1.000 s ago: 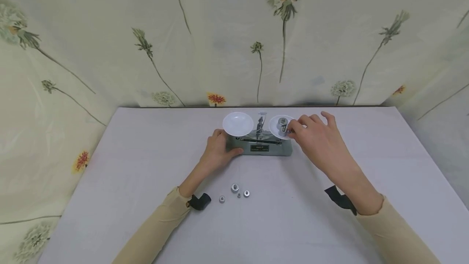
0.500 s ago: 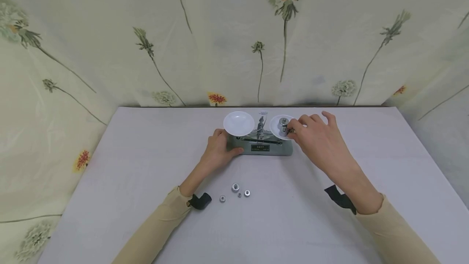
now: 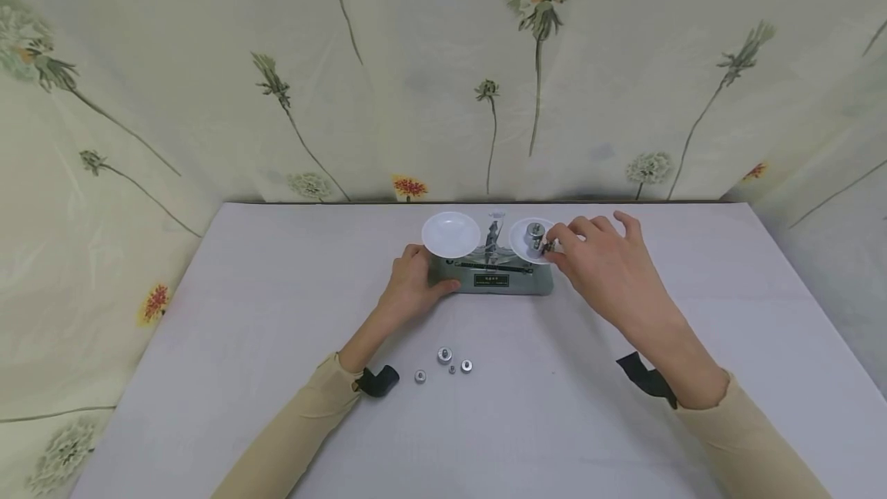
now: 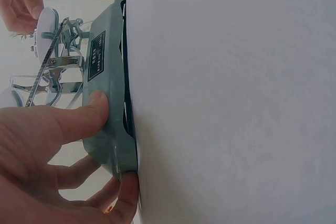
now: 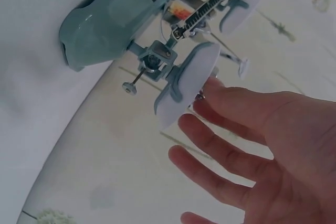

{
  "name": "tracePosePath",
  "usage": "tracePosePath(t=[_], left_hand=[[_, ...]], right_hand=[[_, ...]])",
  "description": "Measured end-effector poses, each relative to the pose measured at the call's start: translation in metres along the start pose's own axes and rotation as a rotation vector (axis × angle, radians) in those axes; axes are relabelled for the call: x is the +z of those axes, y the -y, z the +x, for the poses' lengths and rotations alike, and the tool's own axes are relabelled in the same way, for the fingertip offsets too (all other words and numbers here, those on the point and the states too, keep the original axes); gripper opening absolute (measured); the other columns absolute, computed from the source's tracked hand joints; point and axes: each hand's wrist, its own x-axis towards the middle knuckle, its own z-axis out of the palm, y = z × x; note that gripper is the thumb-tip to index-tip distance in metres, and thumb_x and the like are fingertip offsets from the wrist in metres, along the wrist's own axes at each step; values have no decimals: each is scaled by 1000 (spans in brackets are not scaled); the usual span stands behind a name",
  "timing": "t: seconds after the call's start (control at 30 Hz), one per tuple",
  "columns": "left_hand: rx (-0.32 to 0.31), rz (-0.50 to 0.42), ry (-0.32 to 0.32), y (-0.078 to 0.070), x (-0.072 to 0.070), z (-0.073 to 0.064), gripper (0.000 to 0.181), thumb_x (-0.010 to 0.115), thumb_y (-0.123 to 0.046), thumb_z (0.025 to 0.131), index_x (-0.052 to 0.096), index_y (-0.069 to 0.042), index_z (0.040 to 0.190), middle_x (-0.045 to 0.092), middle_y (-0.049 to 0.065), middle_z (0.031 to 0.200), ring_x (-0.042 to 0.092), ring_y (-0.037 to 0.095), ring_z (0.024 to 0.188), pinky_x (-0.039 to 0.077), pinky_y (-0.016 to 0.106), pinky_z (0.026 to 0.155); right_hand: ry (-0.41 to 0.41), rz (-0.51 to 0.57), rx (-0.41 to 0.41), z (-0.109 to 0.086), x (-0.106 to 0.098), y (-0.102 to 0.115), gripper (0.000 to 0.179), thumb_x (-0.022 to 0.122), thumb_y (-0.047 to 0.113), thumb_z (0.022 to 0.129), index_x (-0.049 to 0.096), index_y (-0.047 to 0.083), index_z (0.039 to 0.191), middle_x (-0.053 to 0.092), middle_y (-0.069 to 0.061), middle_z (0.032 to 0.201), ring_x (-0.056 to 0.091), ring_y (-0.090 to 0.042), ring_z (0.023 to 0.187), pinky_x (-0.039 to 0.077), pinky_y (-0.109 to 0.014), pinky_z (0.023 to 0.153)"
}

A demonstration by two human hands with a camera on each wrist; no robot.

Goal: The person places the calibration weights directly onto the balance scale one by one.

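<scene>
A green balance scale (image 3: 530, 283) with two white pans stands near the far side of the table. My left hand (image 3: 407, 283) grips the left end of its base, thumb on the front face (image 4: 97, 111) and fingers round the end. Over the right pan (image 3: 517, 242) my right hand (image 3: 606, 268) pinches a small metal weight (image 3: 549, 247) between thumb and index finger, the other fingers spread. A larger cylindrical weight (image 3: 535, 230) stands on that pan, with small metal close beside it. In the right wrist view the pan (image 5: 191, 85) and fingertips hide most of the pinched weight.
The left pan (image 3: 450, 235) holds nothing. Several small metal weights (image 3: 445, 355) stand on the white tabletop (image 3: 540, 422) in front of the scale. A flower-patterned cloth (image 3: 430, 137) hangs behind the table's far edge.
My right fingertips have shifted slightly right, away from the larger weight, so more of the small metal beside it shows. The left hand keeps its grip on the base.
</scene>
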Motion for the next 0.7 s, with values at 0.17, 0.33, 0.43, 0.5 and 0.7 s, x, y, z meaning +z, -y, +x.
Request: tracePosePath(t=[0.17, 0.33, 0.43, 0.5, 0.7], left_hand=[[7, -5, -1, 0, 0, 0, 73, 85, -21, 93, 52, 2, 154, 60, 29, 149, 51, 44, 145, 41, 63, 120], [14, -4, -3, 1, 0, 0, 73, 85, -21, 93, 52, 2, 154, 60, 29, 148, 51, 44, 145, 41, 64, 121], [14, -4, -4, 1, 1, 0, 73, 85, -20, 93, 52, 3, 154, 60, 29, 148, 51, 44, 144, 41, 64, 120], [13, -1, -4, 1, 1, 1, 73, 86, -21, 93, 52, 3, 154, 60, 29, 148, 51, 44, 144, 41, 64, 120], [3, 5, -4, 2, 2, 1, 74, 86, -22, 93, 52, 2, 154, 59, 29, 149, 52, 44, 144, 42, 63, 120]], right_hand=[[91, 20, 73, 0, -4, -3, 33, 79, 28, 99, 72, 7, 123, 77, -18, 119, 71, -41, 112, 43, -77, 107], [149, 48, 102, -1, -5, -6, 45, 72, 39, 104, 67, 5, 133, 73, -22, 127, 70, -44, 113, 48, -76, 97], [171, 54, 117, -2, -5, -7, 58, 71, 47, 103, 64, 3, 139, 70, -25, 130, 69, -46, 115, 47, -76, 97], [182, 58, 121, -3, -4, -8, 66, 72, 53, 100, 61, 3, 142, 69, -26, 131, 67, -47, 116, 46, -76, 98], [185, 73, 115, -6, 1, -11, 80, 76, 57, 96, 54, 3, 150, 67, -27, 134, 67, -48, 117, 47, -74, 99]])
